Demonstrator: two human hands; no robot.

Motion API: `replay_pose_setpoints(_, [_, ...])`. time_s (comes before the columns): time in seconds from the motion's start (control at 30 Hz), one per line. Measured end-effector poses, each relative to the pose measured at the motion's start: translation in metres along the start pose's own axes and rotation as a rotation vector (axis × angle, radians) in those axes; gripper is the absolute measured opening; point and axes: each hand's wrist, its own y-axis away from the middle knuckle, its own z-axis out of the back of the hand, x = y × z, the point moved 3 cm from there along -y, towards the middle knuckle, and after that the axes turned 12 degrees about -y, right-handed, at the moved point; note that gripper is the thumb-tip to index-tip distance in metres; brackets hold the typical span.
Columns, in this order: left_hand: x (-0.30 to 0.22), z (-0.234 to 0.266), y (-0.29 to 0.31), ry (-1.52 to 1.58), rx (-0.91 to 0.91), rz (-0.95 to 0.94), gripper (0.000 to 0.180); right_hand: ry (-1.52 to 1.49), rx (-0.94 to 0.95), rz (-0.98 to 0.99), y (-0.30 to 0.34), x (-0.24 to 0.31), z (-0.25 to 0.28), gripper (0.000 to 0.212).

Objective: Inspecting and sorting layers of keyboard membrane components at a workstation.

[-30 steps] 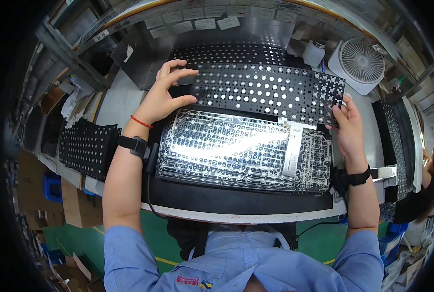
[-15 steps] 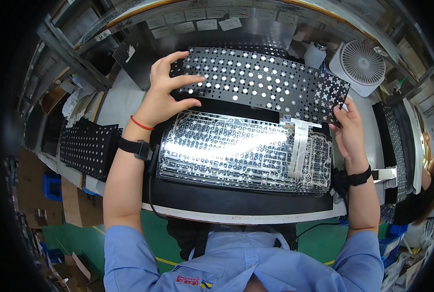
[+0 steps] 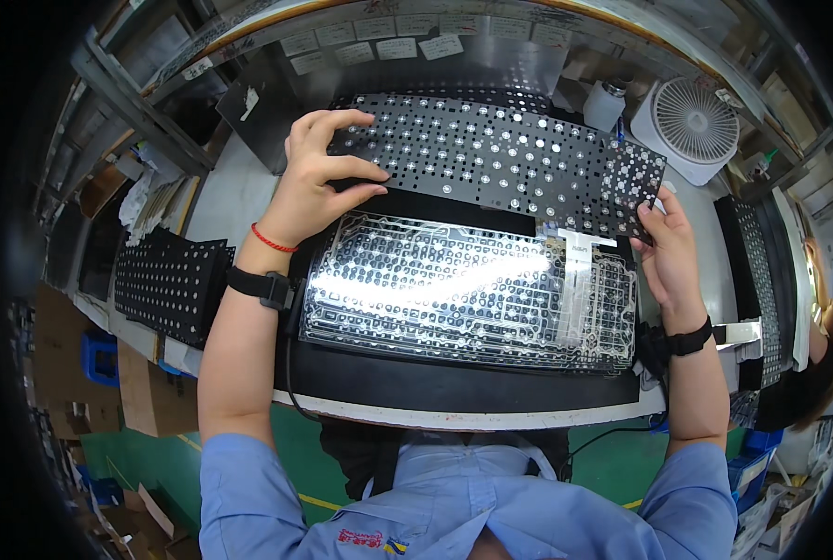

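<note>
A long black perforated sheet (image 3: 472, 154) with rows of silvery dots, like a keyboard layer, is tilted up between my two hands. My left hand (image 3: 328, 173) is at its left end, index and middle fingers over the dotted face and thumb by the lower edge. At the lower right corner my right hand (image 3: 669, 243) pinches the sheet, thumb in front and the other fingers partly behind. Just below lies a clear keyboard membrane (image 3: 416, 289) with printed circuit lines and a silvery tail; glare covers part of it.
A black mat (image 3: 463, 385) lies under the membrane. More dotted black sheets (image 3: 169, 289) are stacked at the left. A white fan (image 3: 697, 126) and a bottle (image 3: 605, 103) stand at the back right. Another person (image 3: 832, 327) is at the far right.
The left end of the black sheet has tilted and shifted slightly down and left. My left fingers have drawn closer together on it; my right hand has barely moved.
</note>
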Motion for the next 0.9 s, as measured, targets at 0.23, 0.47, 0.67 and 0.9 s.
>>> replay_pose_setpoints(0.23, [0.044,0.014,0.008,0.761,-0.326,0.219,0.012,0.039,-0.008,-0.021,0.0,0.0,0.0,0.027])
replay_pose_setpoints(0.47, [-0.019,0.063,-0.025,1.173,-0.09,-0.243,0.018,0.083,0.029,-0.011,-0.002,-0.001,0.001,0.03])
replay_pose_setpoints(0.67, [-0.152,0.05,-0.014,1.111,0.817,-0.566,0.013,0.092,0.055,0.016,-0.001,0.0,0.001,0.032])
replay_pose_setpoints(0.9, [-0.007,0.008,-0.033,0.861,0.123,0.354,0.033,0.09,0.1,0.104,-0.003,0.0,0.003,0.032])
